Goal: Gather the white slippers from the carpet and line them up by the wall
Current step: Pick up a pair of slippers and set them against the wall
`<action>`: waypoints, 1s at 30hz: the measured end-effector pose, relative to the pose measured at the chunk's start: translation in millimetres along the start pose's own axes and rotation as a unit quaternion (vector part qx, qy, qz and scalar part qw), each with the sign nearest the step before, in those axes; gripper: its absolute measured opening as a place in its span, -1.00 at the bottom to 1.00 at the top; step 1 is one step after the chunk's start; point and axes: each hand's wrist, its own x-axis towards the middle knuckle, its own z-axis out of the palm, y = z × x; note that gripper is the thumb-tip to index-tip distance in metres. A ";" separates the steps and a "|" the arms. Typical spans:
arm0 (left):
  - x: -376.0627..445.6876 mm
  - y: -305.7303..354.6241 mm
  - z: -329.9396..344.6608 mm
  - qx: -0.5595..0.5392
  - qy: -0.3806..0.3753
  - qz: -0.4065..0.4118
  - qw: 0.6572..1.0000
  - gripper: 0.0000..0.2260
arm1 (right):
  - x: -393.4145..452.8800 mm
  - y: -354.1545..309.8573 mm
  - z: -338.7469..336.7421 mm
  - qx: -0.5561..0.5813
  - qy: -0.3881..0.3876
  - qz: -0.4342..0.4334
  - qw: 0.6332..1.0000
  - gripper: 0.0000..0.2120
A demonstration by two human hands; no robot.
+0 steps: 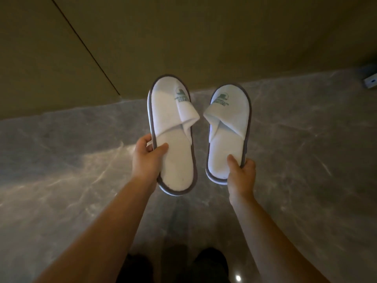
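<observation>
I hold two white slippers with grey edging and a green logo on the toe. My left hand (145, 160) grips the left slipper (173, 135) by its outer edge near the heel. My right hand (240, 170) pinches the right slipper (226, 129) at its heel, thumb on the insole. Both slippers are held in the air, side by side, toes pointing toward the olive-brown wall (183, 37). Their toes reach about the line where the wall meets the floor. The upper flaps of both are folded inward.
The floor (81, 160) below is glossy grey marble with light glare at the left. A dark seam (87, 48) runs down the wall at the left. A small white object (370, 81) sits at the far right by the wall. My dark shoes (210, 266) show at the bottom.
</observation>
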 end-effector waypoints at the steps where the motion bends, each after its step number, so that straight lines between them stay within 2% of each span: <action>1: 17.1 -15.3 6.6 0.002 0.001 0.004 1.000 -0.82 | 18.2 17.0 9.0 0.001 0.006 -0.003 1.000 -0.74; 7: 91.3 -83.9 33.4 0.020 -0.028 0.024 0.999 -0.79 | 107.6 89.9 41.5 0.027 0.068 0.008 0.997 -0.66; 10: 109.4 -98.4 35.6 0.013 -0.033 0.032 0.999 -0.75 | 129.3 105.7 47.5 0.004 0.055 -0.005 0.998 -0.61; 12: 112.5 -102.9 32.2 0.012 -0.035 0.034 0.999 -0.71 | 131.5 109.2 47.3 -0.073 0.054 -0.029 0.996 -0.52; 15: 106.7 -106.2 19.3 0.007 -0.029 0.028 0.999 -0.72 | 112.8 107.5 48.4 -0.253 0.081 -0.117 0.957 -0.40; 17: 103.5 -109.0 10.3 -0.014 -0.029 0.021 0.999 -0.75 | 92.4 104.8 59.0 -0.231 0.010 -0.172 0.958 -0.48; 19: 102.7 -112.0 3.1 -0.030 -0.037 0.019 0.999 -0.77 | 69.9 99.5 78.8 -0.153 -0.135 -0.135 0.970 -0.61; 21: 104.2 -113.6 -3.2 -0.045 -0.038 0.027 0.998 -0.78 | 53.8 96.1 101.3 -0.098 -0.242 -0.096 0.960 -0.72; 23: 106.7 -112.8 -13.5 -0.058 -0.030 0.037 0.997 -0.76 | 43.6 93.6 121.7 -0.067 -0.268 -0.096 0.956 -0.77; 26: 111.7 -111.1 -39.2 -0.040 -0.029 0.047 0.998 -0.65 | 29.9 91.6 145.3 -0.056 -0.265 -0.109 0.956 -0.72; 30: 121.7 -119.7 -81.9 0.105 -0.023 0.051 0.993 -0.49 | 14.5 103.4 173.8 -0.078 -0.278 -0.115 0.950 -0.68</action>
